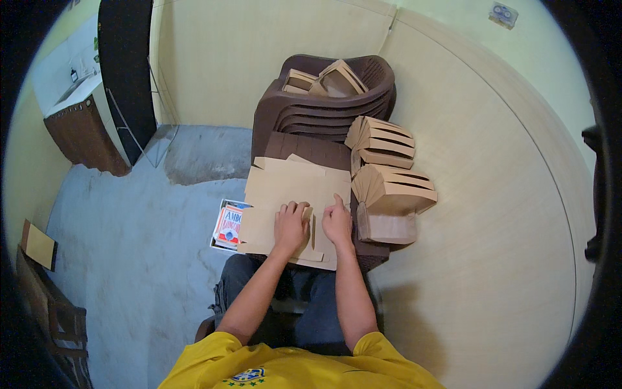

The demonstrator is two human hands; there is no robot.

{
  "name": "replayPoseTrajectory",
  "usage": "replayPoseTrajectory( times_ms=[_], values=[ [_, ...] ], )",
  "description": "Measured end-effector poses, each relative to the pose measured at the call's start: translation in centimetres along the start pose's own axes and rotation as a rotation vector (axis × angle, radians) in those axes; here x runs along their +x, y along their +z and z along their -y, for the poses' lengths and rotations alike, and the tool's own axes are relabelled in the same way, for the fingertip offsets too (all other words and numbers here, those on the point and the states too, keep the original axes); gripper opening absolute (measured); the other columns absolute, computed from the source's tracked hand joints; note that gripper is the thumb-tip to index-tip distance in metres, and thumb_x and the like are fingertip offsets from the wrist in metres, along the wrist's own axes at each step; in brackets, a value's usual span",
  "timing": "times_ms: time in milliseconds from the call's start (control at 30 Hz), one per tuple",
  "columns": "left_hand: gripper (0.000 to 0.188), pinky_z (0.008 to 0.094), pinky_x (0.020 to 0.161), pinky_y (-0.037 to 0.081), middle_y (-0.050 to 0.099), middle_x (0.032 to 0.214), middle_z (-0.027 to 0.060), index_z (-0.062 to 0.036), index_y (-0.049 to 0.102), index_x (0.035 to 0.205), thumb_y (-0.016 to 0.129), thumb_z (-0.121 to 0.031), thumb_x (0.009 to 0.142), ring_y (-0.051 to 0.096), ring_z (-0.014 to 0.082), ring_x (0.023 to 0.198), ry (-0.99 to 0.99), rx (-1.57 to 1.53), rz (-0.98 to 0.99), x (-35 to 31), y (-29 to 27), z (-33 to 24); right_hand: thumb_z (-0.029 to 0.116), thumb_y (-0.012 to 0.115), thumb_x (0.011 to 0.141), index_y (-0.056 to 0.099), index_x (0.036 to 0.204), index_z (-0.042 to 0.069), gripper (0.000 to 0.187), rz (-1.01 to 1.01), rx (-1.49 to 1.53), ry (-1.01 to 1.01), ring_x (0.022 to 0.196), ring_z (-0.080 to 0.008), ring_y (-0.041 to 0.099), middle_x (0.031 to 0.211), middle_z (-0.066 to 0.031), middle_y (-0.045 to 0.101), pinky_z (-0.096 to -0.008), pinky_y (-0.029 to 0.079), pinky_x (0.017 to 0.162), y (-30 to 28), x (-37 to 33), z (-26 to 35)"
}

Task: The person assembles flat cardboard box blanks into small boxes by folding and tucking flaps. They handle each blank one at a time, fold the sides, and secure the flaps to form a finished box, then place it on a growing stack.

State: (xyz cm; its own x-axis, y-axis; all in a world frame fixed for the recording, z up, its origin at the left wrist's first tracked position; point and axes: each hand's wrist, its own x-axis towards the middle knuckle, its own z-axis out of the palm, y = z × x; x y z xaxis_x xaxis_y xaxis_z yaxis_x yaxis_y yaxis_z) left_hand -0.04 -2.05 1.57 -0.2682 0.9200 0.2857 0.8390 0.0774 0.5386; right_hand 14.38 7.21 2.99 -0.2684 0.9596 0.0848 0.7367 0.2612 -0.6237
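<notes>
A flat, die-cut brown cardboard sheet [282, 181] with slots and flaps lies over the seat of a dark brown plastic chair [298, 148] in front of my knees. My left hand [293, 225] rests on its near part, fingers bent around the edge of a folded panel beside a narrow slot. On the sheet's right side sits my right hand [337, 225], its index finger stretched forward and the other fingers partly curled and hidden. Nothing separate shows in the right hand. More cardboard layers peek out under the near edge.
Folded cardboard boxes [395, 194] stand nested on the right, against the wall. Two folded cardboard pieces [340, 78] lie atop the stacked chairs. A white box [217, 227] with printed packets touches the sheet's left side. A washbasin counter [84, 91] is at far left.
</notes>
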Motion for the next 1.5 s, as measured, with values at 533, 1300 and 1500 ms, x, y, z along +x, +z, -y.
replayPoseTrajectory(
  times_ms=[533,1300,1500],
  values=[
    [0.084,0.0578,0.130,0.026,0.047,0.163,0.0255,0.0015,0.048,0.159,0.078,-0.036,0.090,0.037,0.0429,0.157,0.047,-0.028,0.095,-0.1,0.5,0.8,0.016,0.059,0.100,0.037,0.158,0.003,0.063,0.107,0.462,-0.116,0.116,-0.0397,0.071,0.126,-0.0211,0.076,-0.0526,0.040,0.120,1.6,-2.5,1.9],
    [0.045,0.0555,0.121,0.034,0.062,0.142,0.0178,-0.0105,0.062,0.143,0.062,-0.029,0.101,0.054,0.0385,0.136,-0.109,0.131,0.119,0.7,-1.7,-1.5,0.033,0.072,0.094,0.049,0.148,-0.008,0.072,-0.099,-0.250,-0.017,0.123,-0.0464,0.064,0.132,-0.0310,0.068,-0.0538,0.049,0.109,1.1,0.6,4.4],
    [0.052,0.0618,0.131,0.020,0.051,0.163,0.0151,-0.0104,0.058,0.151,0.061,-0.025,0.101,0.037,0.0385,0.157,0.013,0.139,-0.112,0.1,1.2,0.0,0.036,0.070,0.092,0.057,0.137,-0.011,0.066,-0.138,-0.201,0.216,0.112,-0.0493,0.071,0.120,-0.0332,0.072,-0.0540,0.057,0.099,0.6,0.0,6.8]
  ],
)
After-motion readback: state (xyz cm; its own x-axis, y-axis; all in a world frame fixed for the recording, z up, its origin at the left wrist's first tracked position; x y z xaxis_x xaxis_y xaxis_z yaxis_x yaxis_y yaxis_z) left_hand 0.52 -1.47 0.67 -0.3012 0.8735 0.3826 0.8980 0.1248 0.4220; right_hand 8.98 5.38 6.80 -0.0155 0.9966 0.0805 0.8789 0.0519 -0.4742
